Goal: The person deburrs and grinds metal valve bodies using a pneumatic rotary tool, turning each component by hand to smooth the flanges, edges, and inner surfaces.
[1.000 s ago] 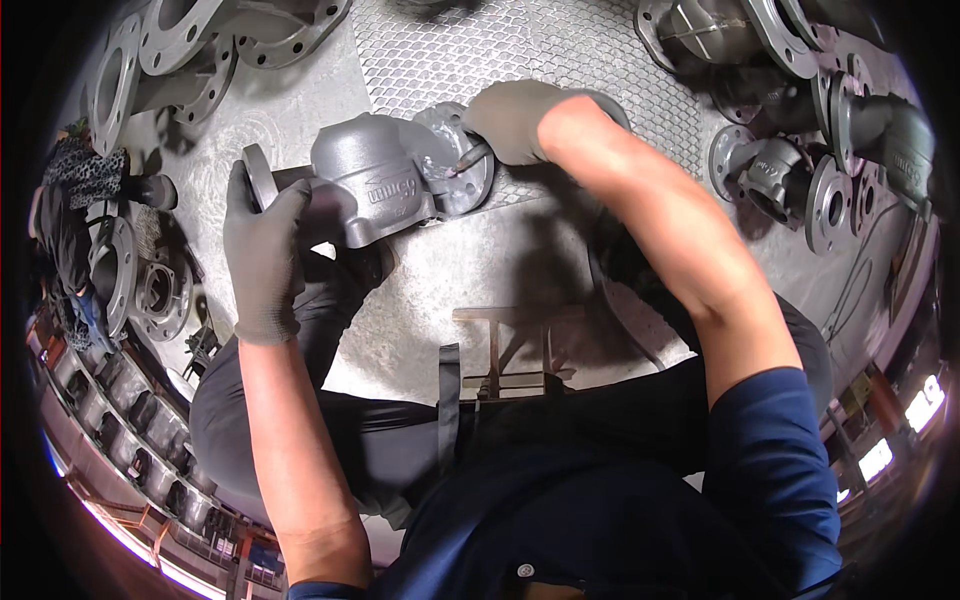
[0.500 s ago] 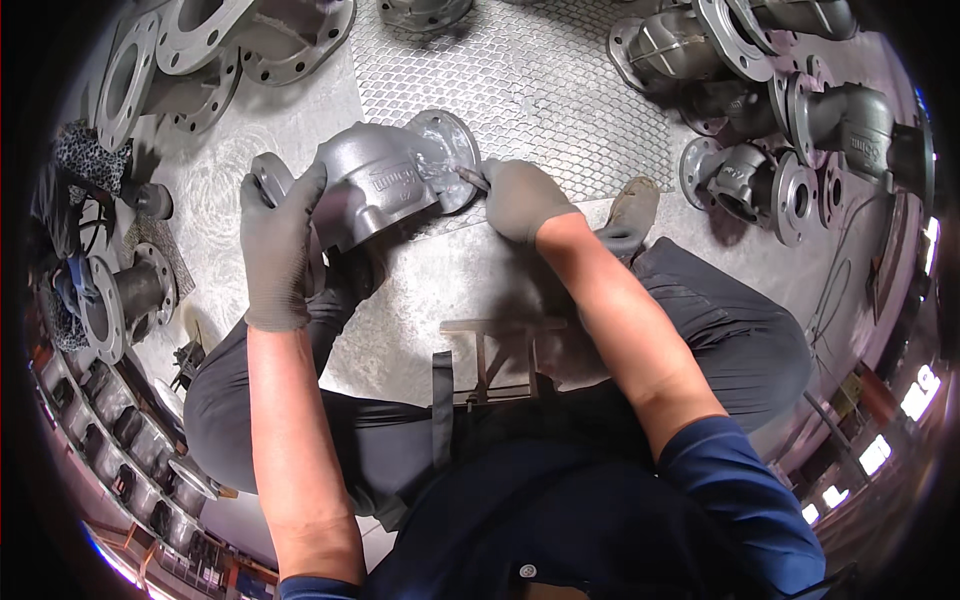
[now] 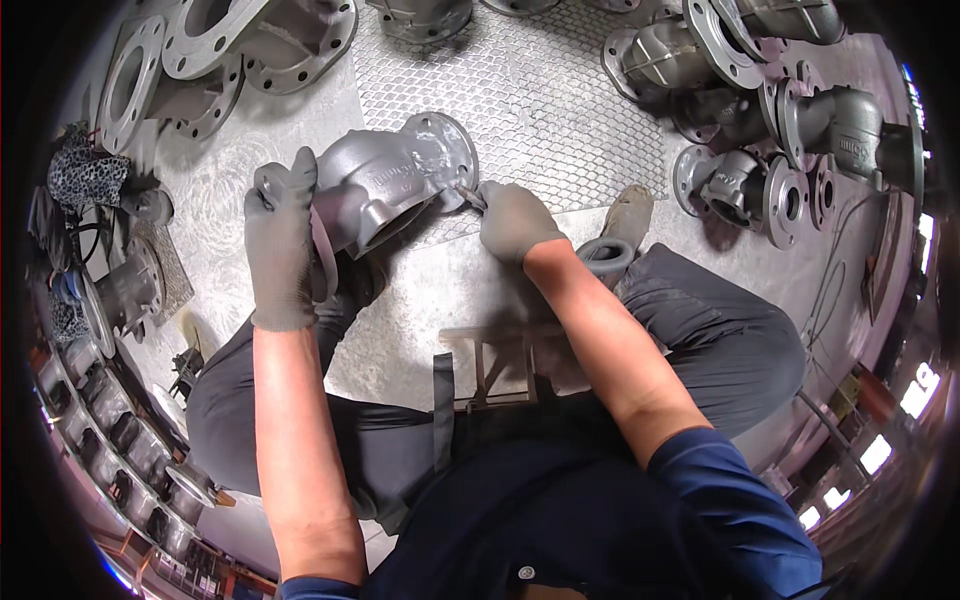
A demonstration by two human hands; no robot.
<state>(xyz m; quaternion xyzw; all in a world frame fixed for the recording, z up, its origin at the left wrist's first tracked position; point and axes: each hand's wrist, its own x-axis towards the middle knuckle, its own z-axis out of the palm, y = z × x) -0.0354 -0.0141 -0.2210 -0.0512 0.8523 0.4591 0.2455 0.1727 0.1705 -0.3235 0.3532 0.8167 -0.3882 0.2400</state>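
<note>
A grey cast valve body (image 3: 378, 165) with flanged ends lies on the floor in front of me, its open port (image 3: 395, 222) facing towards me. My left hand (image 3: 280, 245), in a grey glove, is closed around the flange at its left end. That flange is mostly hidden by the glove. Gloved as well, my right hand (image 3: 515, 226) pinches a slim tool (image 3: 468, 197) whose tip is at the lower part of the right flange (image 3: 450, 150). Too little of the tool shows to tell its kind. Shiny patches mark the neck beside that flange.
Flanged castings (image 3: 735, 190) are piled at the right, and larger ones (image 3: 215, 60) stand at the far left. Diamond-patterned metal plate (image 3: 570, 130) covers the far floor. A grey ring (image 3: 605, 255) lies by my right shoe (image 3: 628, 212). Several castings sit in a row (image 3: 110, 440) at lower left.
The valve body has turned, so its port now faces more towards me. My right hand and the tool have come lower along the right flange. My left hand still holds the other end.
</note>
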